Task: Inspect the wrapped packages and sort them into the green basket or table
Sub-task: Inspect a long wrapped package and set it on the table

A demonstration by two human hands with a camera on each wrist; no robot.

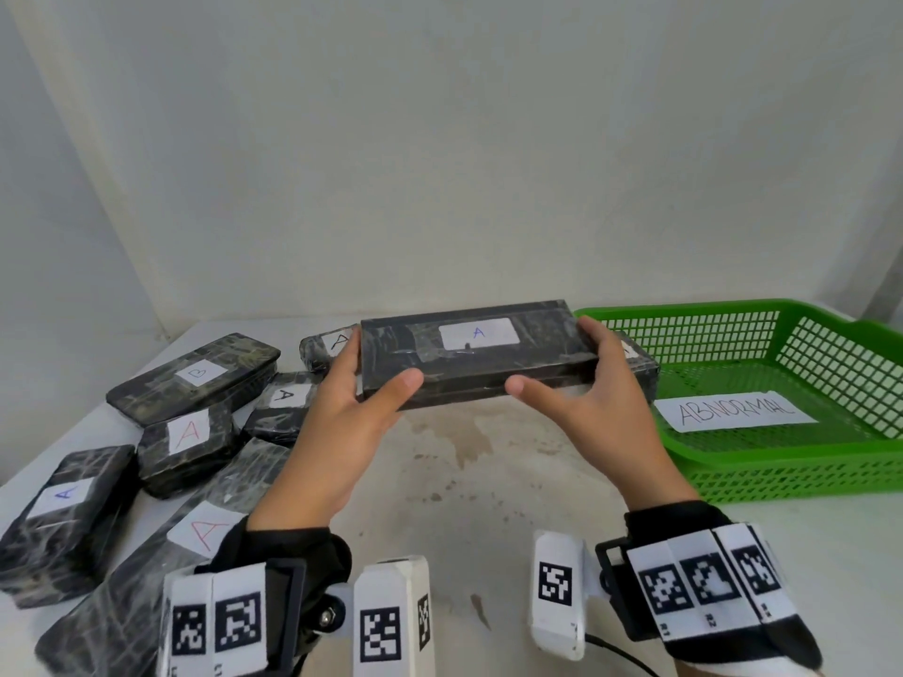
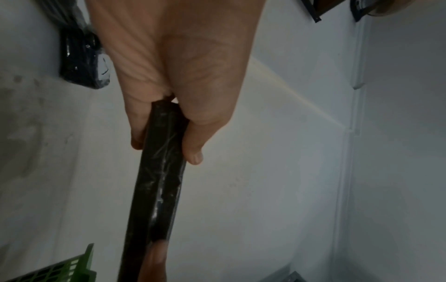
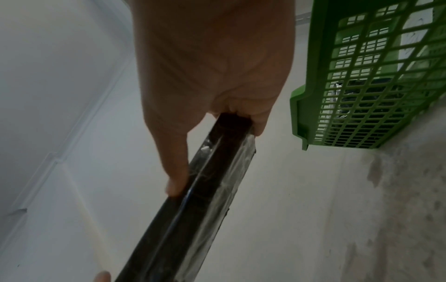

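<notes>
I hold a long black wrapped package (image 1: 476,356) with a white label marked A above the table, level and facing me. My left hand (image 1: 359,383) grips its left end, thumb on the near side and fingers behind. My right hand (image 1: 581,378) grips its right end the same way. The left wrist view shows the package (image 2: 160,171) edge-on between thumb and fingers; the right wrist view shows the same package (image 3: 207,187) edge-on too. The green basket (image 1: 782,461) stands to the right, with an ABNORMAL paper sign (image 1: 733,408) and one wrapped package (image 1: 640,368) inside.
Several black wrapped packages labelled A or B lie in a heap at the left, among them a B package (image 1: 195,373) and a long one (image 1: 161,554) near the front edge. A stained white table (image 1: 464,481) lies under my hands. A wall stands close behind.
</notes>
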